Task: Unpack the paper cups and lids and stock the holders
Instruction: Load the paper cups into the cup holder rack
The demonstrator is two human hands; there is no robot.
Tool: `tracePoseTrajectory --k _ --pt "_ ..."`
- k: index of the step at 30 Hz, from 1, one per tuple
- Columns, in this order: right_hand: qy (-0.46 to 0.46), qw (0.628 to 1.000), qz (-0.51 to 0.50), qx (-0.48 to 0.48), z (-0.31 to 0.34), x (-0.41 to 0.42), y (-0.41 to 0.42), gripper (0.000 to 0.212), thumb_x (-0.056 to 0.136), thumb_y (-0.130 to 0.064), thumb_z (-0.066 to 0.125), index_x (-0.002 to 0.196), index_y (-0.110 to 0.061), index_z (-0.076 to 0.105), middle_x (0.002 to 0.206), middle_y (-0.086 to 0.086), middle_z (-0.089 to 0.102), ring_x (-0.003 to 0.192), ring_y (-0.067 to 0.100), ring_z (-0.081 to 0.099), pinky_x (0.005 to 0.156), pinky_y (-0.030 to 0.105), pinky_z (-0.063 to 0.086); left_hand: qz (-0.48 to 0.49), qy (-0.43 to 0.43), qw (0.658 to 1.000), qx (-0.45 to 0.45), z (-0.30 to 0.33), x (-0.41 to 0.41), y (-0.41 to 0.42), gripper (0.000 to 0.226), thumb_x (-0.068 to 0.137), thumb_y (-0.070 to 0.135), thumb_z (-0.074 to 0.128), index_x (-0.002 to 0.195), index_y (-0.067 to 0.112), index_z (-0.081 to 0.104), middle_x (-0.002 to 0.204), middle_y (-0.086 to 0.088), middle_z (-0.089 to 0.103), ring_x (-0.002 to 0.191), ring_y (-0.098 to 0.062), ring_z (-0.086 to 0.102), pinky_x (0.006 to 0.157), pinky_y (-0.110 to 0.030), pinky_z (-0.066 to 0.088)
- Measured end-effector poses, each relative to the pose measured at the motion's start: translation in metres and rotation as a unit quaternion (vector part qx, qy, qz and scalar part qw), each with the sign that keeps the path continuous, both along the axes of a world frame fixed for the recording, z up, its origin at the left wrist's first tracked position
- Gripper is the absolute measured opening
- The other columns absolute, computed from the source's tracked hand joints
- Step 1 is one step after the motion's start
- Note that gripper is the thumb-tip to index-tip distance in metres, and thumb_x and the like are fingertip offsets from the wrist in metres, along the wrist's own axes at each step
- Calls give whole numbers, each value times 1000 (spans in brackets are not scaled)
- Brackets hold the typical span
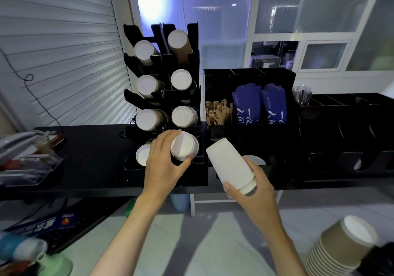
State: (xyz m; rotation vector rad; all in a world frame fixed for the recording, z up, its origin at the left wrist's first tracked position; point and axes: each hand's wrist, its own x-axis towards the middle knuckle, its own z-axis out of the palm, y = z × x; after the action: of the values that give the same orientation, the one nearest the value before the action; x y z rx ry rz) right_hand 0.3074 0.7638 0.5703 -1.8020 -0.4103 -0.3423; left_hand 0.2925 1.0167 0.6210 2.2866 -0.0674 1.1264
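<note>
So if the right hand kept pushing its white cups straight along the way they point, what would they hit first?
Probably the black organizer right of the cup rack; the right hand aims its white cup stack up-left at that corner, though depth is unclear.

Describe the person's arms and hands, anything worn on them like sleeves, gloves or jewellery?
Both arms are bare up to the frame edge: no sleeves show. The left hand and right hand wear no gloves, and no rings, watch or bracelet are visible. Fingernails look short and unpainted.

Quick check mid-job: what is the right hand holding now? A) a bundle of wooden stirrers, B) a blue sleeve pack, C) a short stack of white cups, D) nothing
C: the right hand grips a short stack of white cups by its rim end, bottoms pointing toward the black cup holder.
</note>
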Motion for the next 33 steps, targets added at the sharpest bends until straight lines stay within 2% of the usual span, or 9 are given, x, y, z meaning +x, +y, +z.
tracePoseTrajectory --k 3,7,13,17,20,25,27,30,33 --pt "2 1000 9 5 2 -1 1 74 77 -39 92 141 -40 54 134 -21 58 127 7 55 94 42 59 9 -23 999 33 3 -4 1 64 81 30 88 136 13 61 137 1 59 126 -18 55 106 -32 46" --pt "2 1000 7 4 2 -1 1 74 77 -38 92 141 -40 54 135 -20 59 127 7 56 94 44 58 14 -21 997 66 2 -8 0 62 83 32 87 136 11 61 137 -1 61 128 -20 57 110 -26 42" --pt "-8 1000 11 -3 9 -2 2 75 76 -36 93 141 -32 55 136 -18 58 128 10 55 93 46 58 17 17 996 81 -13 3 4 61 84 23 88 137 12 60 141 -1 60 128 -23 58 98 -42 56" --pt "-11 1000 5 -16 11 -2 2 77 77 -38 92 143 -31 54 136 -19 57 129 9 54 95 44 58 44 8 996 79 -15 7 3 62 83 26 88 137 13 61 139 0 62 125 -21 60 95 -37 57" --pt "-20 1000 12 -21 15 -6 3 76 77 -37 92 142 -34 54 133 -23 57 127 0 53 97 35 56 70 -3 992 103 -16 9 0 63 81 29 90 136 12 63 139 0 64 122 -22 63 93 -35 56" --pt "-14 999 31 0 20 -8 13 77 77 -40 91 144 -36 52 135 -21 58 127 2 54 98 31 56 27 10 992 125 -8 2 2 64 86 41 84 137 8 63 142 -4 62 132 -22 57 108 -36 50" --pt "-18 999 43 23 27 -6 20 75 77 -39 90 143 -35 54 135 -22 59 128 0 54 99 29 55 2 21 995 93 1 -7 -3 57 96 45 70 141 11 62 146 -1 59 138 -18 50 115 -36 44" --pt "-26 998 54 37 40 -2 33 77 78 -42 89 145 -35 53 138 -20 57 130 2 53 103 34 54 -70 50 993 -76 21 -23 -14 56 100 57 58 148 27 54 147 16 55 139 -2 47 113 -21 40" --pt "-43 996 71 33 54 3 45 80 78 -43 90 147 -38 49 137 -20 55 130 5 53 101 39 56 -173 84 941 -277 47 -28 -26 66 88 54 71 147 36 49 134 16 64 124 -1 60 95 -23 55"
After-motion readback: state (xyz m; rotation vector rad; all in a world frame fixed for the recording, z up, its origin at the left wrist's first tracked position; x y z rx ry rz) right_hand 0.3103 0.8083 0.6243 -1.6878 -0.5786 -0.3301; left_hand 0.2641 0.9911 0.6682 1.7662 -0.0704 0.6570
